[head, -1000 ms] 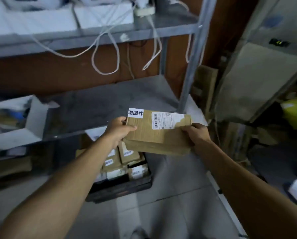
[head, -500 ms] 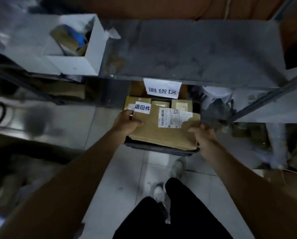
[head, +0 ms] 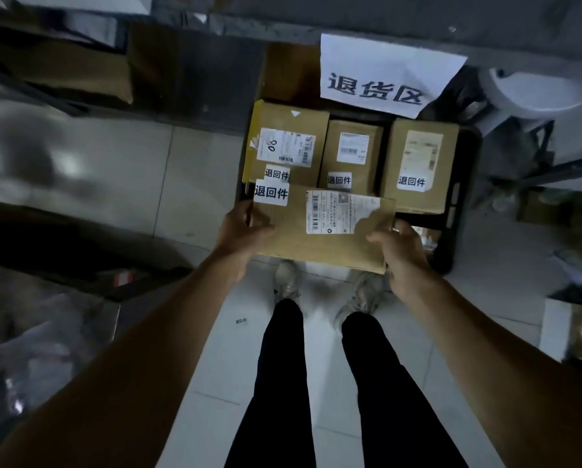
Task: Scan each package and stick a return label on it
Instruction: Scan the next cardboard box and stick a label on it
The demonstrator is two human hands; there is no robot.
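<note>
I hold a flat brown cardboard package (head: 303, 238) with both hands over the near edge of a black crate (head: 458, 211) on the floor. My left hand (head: 242, 231) grips its left edge, my right hand (head: 401, 255) its right corner. The package carries a white return label (head: 271, 193) at its top left and a torn shipping label (head: 340, 212). Three brown boxes stand in the crate behind it, left (head: 289, 130), middle (head: 352, 150) and right (head: 421, 163), each with a return label.
A white paper sign (head: 380, 76) hangs from the grey shelf edge above the crate. My legs and shoes (head: 286, 278) are on the pale tiled floor just before it. A small loose label (head: 241, 321) lies on the floor. Dark clutter and bags fill the left side.
My view tilted from the shelf down to the floor crate. Both hands carried the package down and now hold it low over the crate's near edge.
</note>
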